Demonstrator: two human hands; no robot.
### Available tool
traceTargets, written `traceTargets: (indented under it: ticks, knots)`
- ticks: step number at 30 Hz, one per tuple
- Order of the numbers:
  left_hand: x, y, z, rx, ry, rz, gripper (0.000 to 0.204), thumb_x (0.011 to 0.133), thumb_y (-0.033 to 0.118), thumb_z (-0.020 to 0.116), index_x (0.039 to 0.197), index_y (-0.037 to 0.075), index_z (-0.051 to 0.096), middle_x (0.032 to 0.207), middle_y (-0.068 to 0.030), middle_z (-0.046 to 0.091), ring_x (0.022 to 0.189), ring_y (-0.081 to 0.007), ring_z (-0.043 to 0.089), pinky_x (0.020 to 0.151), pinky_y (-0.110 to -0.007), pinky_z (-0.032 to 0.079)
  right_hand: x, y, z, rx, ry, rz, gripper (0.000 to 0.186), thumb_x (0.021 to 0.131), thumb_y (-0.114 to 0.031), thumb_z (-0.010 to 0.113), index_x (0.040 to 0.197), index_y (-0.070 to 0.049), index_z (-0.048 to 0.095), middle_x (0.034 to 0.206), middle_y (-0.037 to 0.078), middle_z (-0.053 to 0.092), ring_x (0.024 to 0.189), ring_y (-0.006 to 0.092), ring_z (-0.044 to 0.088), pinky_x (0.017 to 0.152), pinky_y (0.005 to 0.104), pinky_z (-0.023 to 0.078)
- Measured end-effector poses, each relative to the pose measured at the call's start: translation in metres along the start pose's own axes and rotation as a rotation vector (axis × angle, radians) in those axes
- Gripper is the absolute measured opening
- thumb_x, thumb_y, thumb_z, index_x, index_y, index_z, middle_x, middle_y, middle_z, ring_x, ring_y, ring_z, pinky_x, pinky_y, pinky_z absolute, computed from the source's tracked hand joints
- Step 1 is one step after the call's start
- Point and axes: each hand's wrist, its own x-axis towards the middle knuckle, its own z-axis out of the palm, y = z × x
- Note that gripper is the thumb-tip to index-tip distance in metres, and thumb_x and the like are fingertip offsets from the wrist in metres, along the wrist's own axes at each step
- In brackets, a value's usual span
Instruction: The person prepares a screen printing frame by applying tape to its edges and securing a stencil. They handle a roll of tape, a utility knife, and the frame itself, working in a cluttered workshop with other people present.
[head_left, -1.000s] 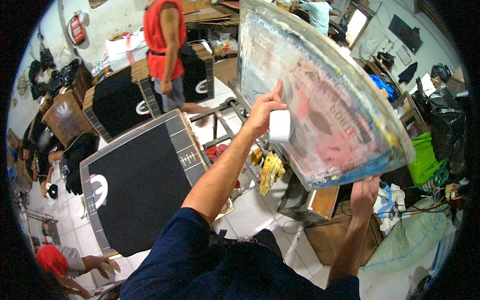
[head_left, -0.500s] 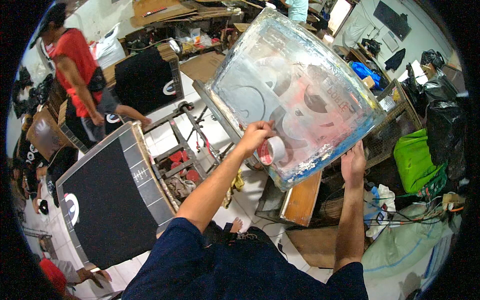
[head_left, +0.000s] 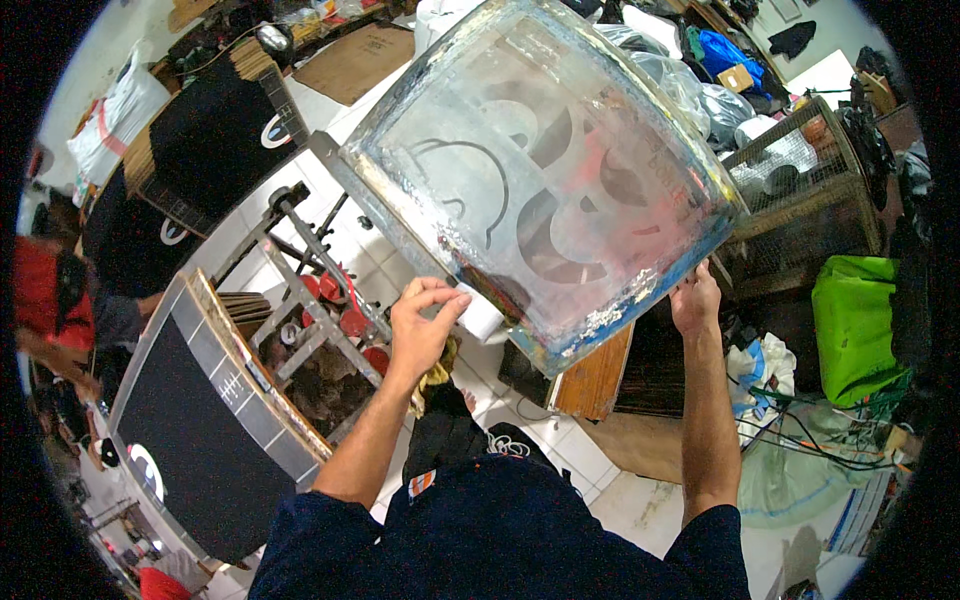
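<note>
A tilted silk-screen printing frame point(head_left: 455, 190) is raised in front of me. Its see-through grey mesh carries cartoon face shapes and red and blue ink stains, with crusted ink along the rim. My left hand point(head_left: 425, 325) pinches a roll of white tape point(head_left: 481, 315) by its edge, close to the frame's lower left side. Whether a strip of tape runs from the roll to the frame I cannot make out. My right hand point(head_left: 697, 300) grips the frame's near right edge from below, its fingers partly hidden behind it.
Boards with black printed panels point(head_left: 205, 440) lie at the left, beside a metal stand point(head_left: 305, 290). At the right are a wire-mesh crate point(head_left: 800, 190), a green bag point(head_left: 855, 325) and loose cables point(head_left: 800, 440). A person in red point(head_left: 55, 310) is at the far left.
My left hand and the tape roll have moved left and down, off the mesh to the frame's side. The frame appears shifted left in view. The person in red has moved toward the left edge.
</note>
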Motion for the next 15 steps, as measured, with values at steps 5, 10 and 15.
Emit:
traceTargets:
  ticks: [5, 10, 15]
  knots:
    - [0.024, 0.003, 0.010, -0.157, 0.100, -0.153, 0.012, 0.091, 0.008, 0.079, 0.098, -0.001, 0.080, 0.099, -0.0075, 0.070, 0.092, -0.0140, 0.063, 0.080, -0.027, 0.050, 0.015, 0.005, 0.008, 0.107, 0.008, 0.056, 0.042, 0.113, -0.031, 0.037, 0.142, -0.005, 0.051, 0.136, 0.009, 0.060, 0.122, 0.0262, 0.058, 0.109, 0.0433, 0.046]
    - [0.063, 0.002, 0.011, -0.174, 0.129, -0.107, 0.013, 0.091, 0.007, 0.079, 0.101, -0.001, 0.079, 0.099, -0.0070, 0.070, 0.087, -0.0122, 0.062, 0.074, -0.025, 0.049, 0.029, 0.011, 0.010, 0.178, 0.135, 0.156, 0.051, 0.104, -0.045, 0.050, 0.130, -0.002, 0.061, 0.125, 0.008, 0.068, 0.118, 0.0264, 0.061, 0.107, 0.0416, 0.045]
    - [0.100, 0.000, 0.014, -0.131, 0.183, -0.073, 0.014, 0.092, 0.007, 0.078, 0.103, -0.002, 0.078, 0.099, -0.0081, 0.071, 0.090, -0.0131, 0.063, 0.078, -0.026, 0.050, 0.044, 0.017, 0.001, 0.210, 0.158, 0.225, 0.053, 0.103, -0.046, 0.053, 0.130, -0.001, 0.060, 0.121, 0.008, 0.067, 0.114, 0.0258, 0.061, 0.106, 0.0416, 0.045]
